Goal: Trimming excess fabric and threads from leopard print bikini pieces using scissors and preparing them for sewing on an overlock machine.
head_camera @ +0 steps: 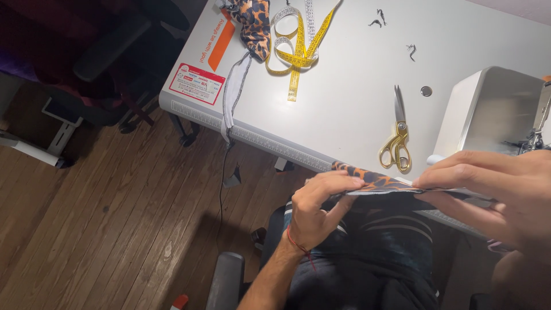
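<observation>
Both the left hand and right hand pinch leopard-print fabric near a red-and-white label.

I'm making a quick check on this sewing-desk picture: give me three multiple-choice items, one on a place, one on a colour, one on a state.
1. Where do the scissors lie?
A. on the white table
B. on the wooden floor
C. in the left hand

2. What colour is the tape measure?
A. red
B. yellow
C. blue

3. How is the leopard-print fabric strip held?
A. it lies loose on the table
B. one hand alone grips it
C. pinched between the left hand and the right hand

Answers: 1 A, they rest flat beside the sewing machine; 2 B, its coiled band is yellow; 3 C, fingers of both hands close on the strip.
</observation>
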